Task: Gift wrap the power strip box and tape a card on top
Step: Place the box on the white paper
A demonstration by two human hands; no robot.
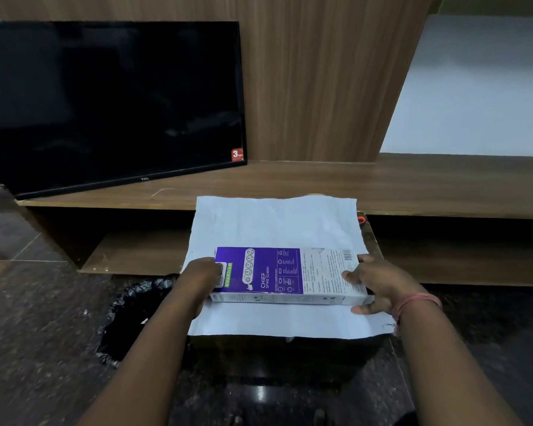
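The power strip box (pixel 285 275), purple and white with printed text, lies flat and lengthwise on a sheet of white wrapping paper (pixel 274 222). The paper is spread over a small dark stand. My left hand (pixel 202 276) grips the box's left end, fingers curled over it. My right hand (pixel 379 281) holds the right end, with the thumb on top and fingers round the end. No card or tape is in view.
A black TV (pixel 111 99) leans on a wooden shelf unit (pixel 413 179) behind the paper. A crumpled black plastic bag (pixel 130 315) lies on the dark polished floor at the left. A small orange object (pixel 361 219) peeks out past the paper's right edge.
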